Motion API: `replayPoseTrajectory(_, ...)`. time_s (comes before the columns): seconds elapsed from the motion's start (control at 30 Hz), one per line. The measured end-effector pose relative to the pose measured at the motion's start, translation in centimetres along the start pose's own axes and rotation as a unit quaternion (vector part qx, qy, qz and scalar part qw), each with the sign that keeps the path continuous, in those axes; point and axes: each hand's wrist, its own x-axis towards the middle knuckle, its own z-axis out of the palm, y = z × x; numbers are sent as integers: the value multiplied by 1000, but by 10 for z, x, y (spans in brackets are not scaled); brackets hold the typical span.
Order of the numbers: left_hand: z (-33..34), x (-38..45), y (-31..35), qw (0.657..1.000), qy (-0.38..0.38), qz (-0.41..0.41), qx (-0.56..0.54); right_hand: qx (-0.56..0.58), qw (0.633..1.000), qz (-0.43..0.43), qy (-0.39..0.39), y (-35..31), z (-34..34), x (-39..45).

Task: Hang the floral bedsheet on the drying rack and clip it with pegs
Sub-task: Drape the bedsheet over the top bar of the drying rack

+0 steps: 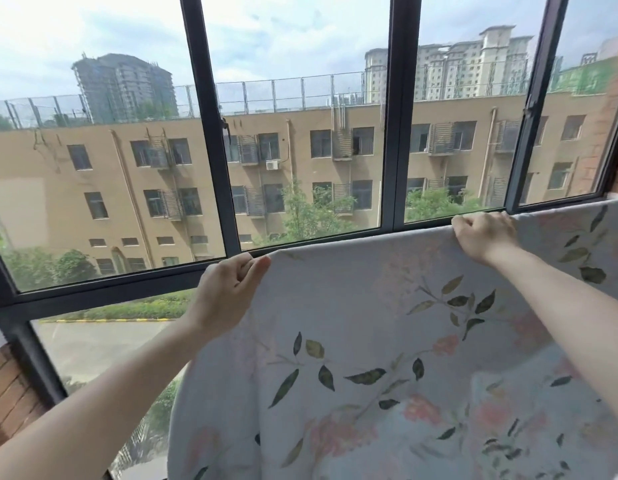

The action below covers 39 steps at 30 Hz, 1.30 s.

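The floral bedsheet (pixel 369 341), pale grey-blue with green leaves and pink flowers, is held up spread in front of me and fills the lower right of the head view. My left hand (pixel 227 292) pinches its top left corner. Further right and higher, my right hand (pixel 484 237) grips the top edge with curled fingers. The sheet's upper edge runs on to the right past my right hand. No drying rack or pegs are visible.
A large window with dark metal frames (pixel 401 116) stands right behind the sheet, looking onto a tan building and trees. Brick wall (pixel 9 393) shows at the lower left and another brick wall at the far right.
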Motion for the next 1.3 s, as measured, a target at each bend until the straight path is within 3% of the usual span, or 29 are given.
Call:
replayPoseTrajectory(0.2, -6, 8, -13, 995, -62, 44, 65, 24, 999, 26, 9, -13, 1, -19)
replayPoseTrajectory(0.37, -5, 14, -32, 995, -70, 74, 13, 193, 980, 12, 51, -54, 21, -80)
replayPoseTrajectory(0.5, -12, 3, -59, 989, -112, 87, -28, 293, 953, 75, -20, -107, 53, -127)
replayPoseTrajectory(0.73, -18, -2, -85, 965, -200, 155, -69, 272, 940, 88, -184, -208, 69, -187)
replayPoseTrajectory(1.03, -22, -10, -124, 919, -351, 164, -77, 204, 966, 95, -128, -276, 90, -211)
replayPoseTrajectory(1.3, -23, -18, -112, 924, -344, 118, -117, 245, 952, 160, -96, -297, 90, -212)
